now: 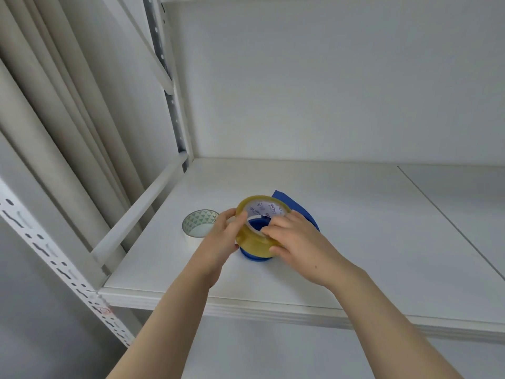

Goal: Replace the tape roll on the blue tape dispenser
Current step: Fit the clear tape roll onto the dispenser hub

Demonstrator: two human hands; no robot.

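Note:
A yellowish clear tape roll (pixel 252 240) with a white printed core sits tilted over the round hub of the blue tape dispenser (pixel 297 207), which lies on the white shelf (pixel 355 242). My left hand (pixel 222 236) grips the roll's left side, thumb on the upper rim. My right hand (pixel 292 239) holds its right side, with fingertips curled over the rim into the core. Only the dispenser's blue hub, its lower edge and its far end show around the roll.
A second roll (pixel 199 227), white with a green-patterned core, lies flat on the shelf just left of my left hand. A white metal rack post (pixel 54 253) and a slanted crossbar (pixel 139 209) stand at the left. The shelf's front edge runs below my wrists.

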